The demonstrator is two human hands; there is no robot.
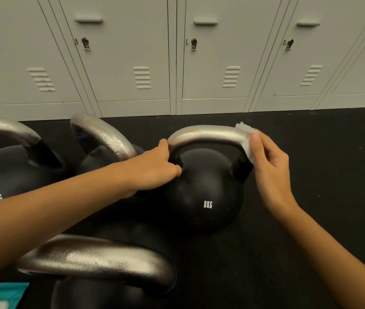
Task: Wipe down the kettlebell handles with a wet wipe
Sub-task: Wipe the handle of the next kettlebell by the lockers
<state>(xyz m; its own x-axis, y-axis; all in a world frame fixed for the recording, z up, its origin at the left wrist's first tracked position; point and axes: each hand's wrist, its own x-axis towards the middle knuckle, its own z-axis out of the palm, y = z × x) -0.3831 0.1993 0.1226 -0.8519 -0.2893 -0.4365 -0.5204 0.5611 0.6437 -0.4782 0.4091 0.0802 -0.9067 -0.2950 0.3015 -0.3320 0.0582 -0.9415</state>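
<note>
i'm in a gym locker rm: row of grey metal lockers (pixel 130 52) w/ key locks & vent slots along the wall, black rubber floor (pixel 310 175), several black kettlebells (pixel 201 197) marked 8kg w/ silver handles around me.

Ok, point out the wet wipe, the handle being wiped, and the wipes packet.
wet wipe (pixel 247 150), head view, on the white fold under the thumb.
handle (pixel 206 133), head view, on its silver top bar.
wipes packet (pixel 1 293), head view, on its teal corner.
</note>
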